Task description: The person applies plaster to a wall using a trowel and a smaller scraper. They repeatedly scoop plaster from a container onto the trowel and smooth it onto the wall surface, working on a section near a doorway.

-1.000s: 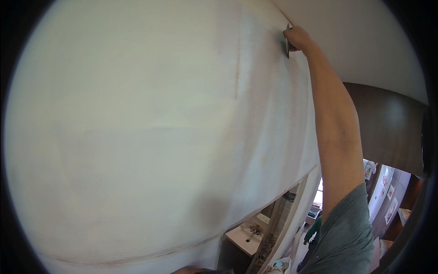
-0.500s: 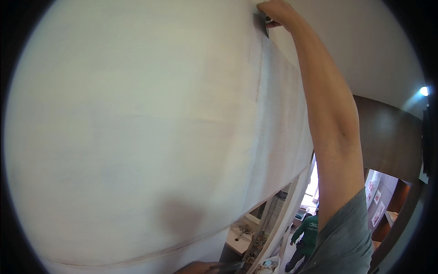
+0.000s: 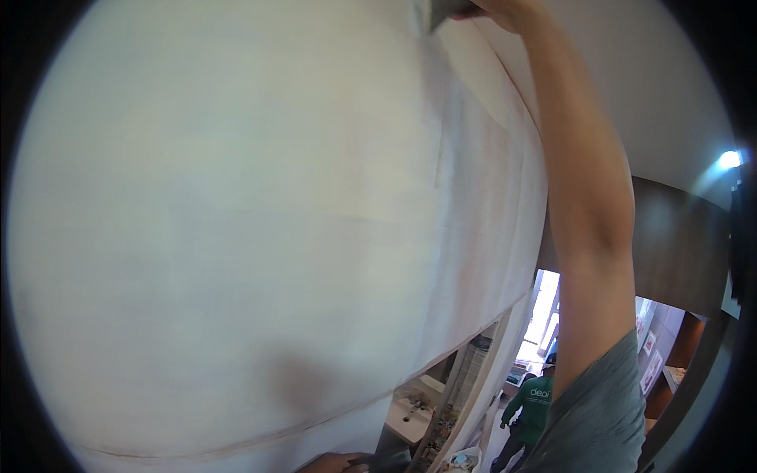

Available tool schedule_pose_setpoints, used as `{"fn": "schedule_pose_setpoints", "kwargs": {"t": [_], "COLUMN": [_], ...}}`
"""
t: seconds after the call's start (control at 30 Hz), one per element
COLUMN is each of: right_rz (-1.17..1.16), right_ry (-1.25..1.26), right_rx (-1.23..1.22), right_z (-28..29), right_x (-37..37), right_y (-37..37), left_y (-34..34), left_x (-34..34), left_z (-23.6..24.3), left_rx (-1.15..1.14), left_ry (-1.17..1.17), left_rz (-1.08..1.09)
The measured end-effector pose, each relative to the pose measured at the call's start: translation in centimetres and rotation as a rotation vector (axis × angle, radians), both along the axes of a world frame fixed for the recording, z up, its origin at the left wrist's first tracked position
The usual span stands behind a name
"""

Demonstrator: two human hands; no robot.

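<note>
Now the right hand (image 3: pixel 505 9) has climbed further up the white wall (image 3: pixel 236 221), its grip clamped on a grey scraper blade (image 3: pixel 441 12) pressed near the ceiling line; the upward stroke looks nearly spent. Whether the left hand (image 3: pixel 331 463) at the lower edge holds anything, I cannot tell.

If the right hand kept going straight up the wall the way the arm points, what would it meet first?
Probably the ceiling. The right hand, pressing a flat grey tool to the white wall, sits at the picture's top edge near the wall-ceiling seam; depth there is unclear.
</note>
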State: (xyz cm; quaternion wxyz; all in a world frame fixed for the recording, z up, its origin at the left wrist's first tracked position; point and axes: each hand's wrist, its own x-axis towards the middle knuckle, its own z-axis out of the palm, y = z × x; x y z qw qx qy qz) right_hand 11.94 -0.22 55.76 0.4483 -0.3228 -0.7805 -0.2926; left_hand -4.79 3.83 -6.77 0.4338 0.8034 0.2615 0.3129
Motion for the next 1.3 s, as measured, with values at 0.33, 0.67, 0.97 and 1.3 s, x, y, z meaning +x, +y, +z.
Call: {"fn": "schedule_pose_setpoints", "kwargs": {"t": [0.33,0.67,0.97,1.3], "right_rz": [-0.528,-0.371,-0.161,-0.188], "right_ry": [0.430,0.559,0.423,0.317], "right_rx": [0.024,-0.075,-0.055,0.099], "right_z": [3.7,3.0,1.4,1.3], "right_x": [28.6,28.4,18.0,2.7], "right_y": [13.2,15.7,10.6,5.0], "left_y": [-0.4,-0.8,-0.3,-0.1], "left_x": [0.9,0.8,1.3,0.8], "left_z": [0.6,1.9,0.9,1.2], "left_rx": [-0.116,-0.280,-0.189,-0.013], "left_ry": [-0.019,-0.069,-0.030,-0.061], "left_rz": [-0.027,-0.033,-0.009,-0.101]}}
